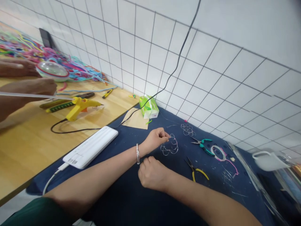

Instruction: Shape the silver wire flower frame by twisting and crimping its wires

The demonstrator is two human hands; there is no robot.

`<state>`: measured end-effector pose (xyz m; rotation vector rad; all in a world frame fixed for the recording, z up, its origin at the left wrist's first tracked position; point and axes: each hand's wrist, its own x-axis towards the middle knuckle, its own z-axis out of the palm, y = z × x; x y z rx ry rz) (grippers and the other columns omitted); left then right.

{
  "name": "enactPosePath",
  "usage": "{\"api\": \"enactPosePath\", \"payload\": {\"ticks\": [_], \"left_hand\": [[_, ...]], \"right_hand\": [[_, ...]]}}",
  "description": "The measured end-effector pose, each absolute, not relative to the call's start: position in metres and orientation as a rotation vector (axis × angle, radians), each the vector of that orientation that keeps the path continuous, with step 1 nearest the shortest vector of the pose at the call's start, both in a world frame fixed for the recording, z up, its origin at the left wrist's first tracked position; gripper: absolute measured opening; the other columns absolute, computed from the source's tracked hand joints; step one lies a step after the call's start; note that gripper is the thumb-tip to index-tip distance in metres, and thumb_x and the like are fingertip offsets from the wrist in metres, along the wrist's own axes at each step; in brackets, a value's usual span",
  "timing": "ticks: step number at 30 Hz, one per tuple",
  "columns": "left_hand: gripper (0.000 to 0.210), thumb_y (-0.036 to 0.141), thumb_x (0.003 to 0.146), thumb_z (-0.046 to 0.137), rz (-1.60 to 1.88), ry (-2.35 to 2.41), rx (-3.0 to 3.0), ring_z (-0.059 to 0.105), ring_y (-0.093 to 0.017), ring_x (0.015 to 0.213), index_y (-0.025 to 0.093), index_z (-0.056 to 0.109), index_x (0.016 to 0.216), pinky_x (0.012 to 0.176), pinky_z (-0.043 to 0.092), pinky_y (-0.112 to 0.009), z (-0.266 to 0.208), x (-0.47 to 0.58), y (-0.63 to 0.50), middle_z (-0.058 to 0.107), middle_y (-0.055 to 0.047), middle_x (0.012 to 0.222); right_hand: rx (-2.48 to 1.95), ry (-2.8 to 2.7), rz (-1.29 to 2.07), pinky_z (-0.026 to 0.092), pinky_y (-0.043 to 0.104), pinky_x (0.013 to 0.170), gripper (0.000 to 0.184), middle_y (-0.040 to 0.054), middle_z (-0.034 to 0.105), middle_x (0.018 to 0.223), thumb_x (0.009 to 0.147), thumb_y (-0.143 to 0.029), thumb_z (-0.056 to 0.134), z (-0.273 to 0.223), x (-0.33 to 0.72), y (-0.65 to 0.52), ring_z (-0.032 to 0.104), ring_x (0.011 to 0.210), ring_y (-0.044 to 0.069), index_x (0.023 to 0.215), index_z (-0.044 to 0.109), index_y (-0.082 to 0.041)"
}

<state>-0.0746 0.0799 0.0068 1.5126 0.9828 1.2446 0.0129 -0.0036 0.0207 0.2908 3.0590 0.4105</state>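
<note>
My left hand [156, 138], with a silver bracelet on its wrist, pinches the edge of a thin silver wire bent into petal-like loops [176, 146]. The loops hang just over the dark blue mat. My right hand [152, 173] is curled into a fist close below the left wrist, and whatever its fingers hold is hidden. A second looped wire shape [187, 129] lies farther back by the wall. Right of my hands are yellow-handled pliers [194, 169] and teal-handled pliers [202, 144], both lying with handles apart.
A white power bank [90, 147] lies left of my arms. Behind stands a green tissue pack [149, 107]. Another person's hands [25, 91] are beside a yellow glue gun [81, 107] on the wooden table. A wire spool [218, 153] and white cup [270, 160] are at right.
</note>
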Motion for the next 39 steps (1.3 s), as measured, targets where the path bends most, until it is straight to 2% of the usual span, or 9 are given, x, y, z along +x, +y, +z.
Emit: {"api": "enactPosePath", "payload": {"ticks": [3,10,18,23,26,28,31,35,39], "left_hand": [[0.013,0.01,0.069,0.054,1.234,0.955,1.528,0.061,-0.017,0.078,0.016,0.044,0.062,0.063,0.043,-0.026,0.007,-0.073,0.079,0.064,-0.004,0.078],[0.013,0.012,0.069,0.054,1.21,0.948,1.543,0.061,-0.016,0.076,0.016,0.044,0.062,0.063,0.043,-0.025,0.007,-0.07,0.077,0.064,-0.004,0.08],[0.013,0.012,0.068,0.054,1.18,0.901,1.525,0.061,-0.015,0.076,0.016,0.043,0.062,0.061,0.043,-0.025,0.011,-0.072,0.076,0.064,-0.004,0.08],[0.014,0.016,0.069,0.055,1.188,0.882,1.478,0.06,-0.015,0.073,0.016,0.043,0.061,0.062,0.043,-0.026,0.016,-0.072,0.073,0.064,-0.004,0.078],[0.015,0.016,0.068,0.056,1.169,0.877,1.449,0.06,-0.015,0.074,0.016,0.043,0.061,0.063,0.044,-0.026,0.018,-0.071,0.069,0.064,-0.004,0.078],[0.015,0.016,0.068,0.057,1.135,0.869,1.424,0.06,-0.015,0.073,0.016,0.043,0.061,0.062,0.044,-0.026,0.018,-0.067,0.066,0.063,-0.004,0.078],[0.015,0.014,0.068,0.056,1.063,0.831,1.378,0.06,-0.015,0.073,0.016,0.043,0.062,0.061,0.044,-0.025,0.014,-0.058,0.055,0.063,-0.004,0.08],[0.014,0.013,0.068,0.056,0.968,0.811,1.335,0.06,-0.013,0.071,0.016,0.043,0.063,0.059,0.044,-0.024,0.009,-0.04,0.036,0.063,-0.004,0.082],[0.014,0.015,0.07,0.056,0.883,0.831,1.344,0.06,-0.014,0.071,0.016,0.044,0.063,0.063,0.046,-0.027,0.007,-0.028,0.022,0.063,-0.005,0.085]], "right_hand": [[0.341,3.049,0.404,0.033,0.031,0.048,0.018,0.0125,0.059,0.072,0.079,-0.01,0.041,0.027,0.014,-0.002,0.052,0.065,0.021,0.078,0.059,-0.008],[0.353,3.022,0.308,0.032,0.026,0.044,0.015,0.0048,0.06,0.061,0.071,-0.009,0.05,0.031,0.005,-0.006,0.053,0.056,0.017,0.06,0.058,-0.014],[0.566,3.0,0.369,0.037,0.028,0.053,0.019,0.0075,0.061,0.07,0.075,-0.007,0.04,0.016,0.002,0.002,0.054,0.065,0.017,0.074,0.058,-0.012],[0.527,3.033,0.373,0.039,0.027,0.053,0.016,0.0057,0.058,0.07,0.082,-0.017,0.039,0.032,0.031,-0.009,0.052,0.065,0.016,0.074,0.052,-0.016],[0.681,3.112,0.122,0.041,0.027,0.057,0.006,0.0042,0.057,0.073,0.076,-0.02,0.046,0.037,0.06,-0.024,0.052,0.067,0.015,0.078,0.051,-0.017],[1.005,3.189,-0.135,0.042,0.024,0.059,0.01,0.0024,0.056,0.073,0.072,-0.014,0.046,0.037,0.082,-0.033,0.052,0.067,0.013,0.08,0.051,-0.017],[1.589,3.217,-0.659,0.044,0.022,0.061,0.02,-0.0001,0.058,0.074,0.074,-0.01,0.043,0.036,0.116,-0.045,0.054,0.063,0.01,0.089,0.052,-0.019],[2.173,2.997,-1.349,0.047,0.023,0.059,0.01,-0.0003,0.059,0.071,0.079,-0.016,0.045,0.036,0.148,-0.054,0.057,0.063,0.011,0.084,0.054,-0.019],[2.464,2.93,-1.689,0.051,0.026,0.058,0.007,0.0044,0.059,0.09,0.081,-0.021,0.049,0.032,0.164,-0.055,0.06,0.068,0.013,0.083,0.055,-0.019]]}}
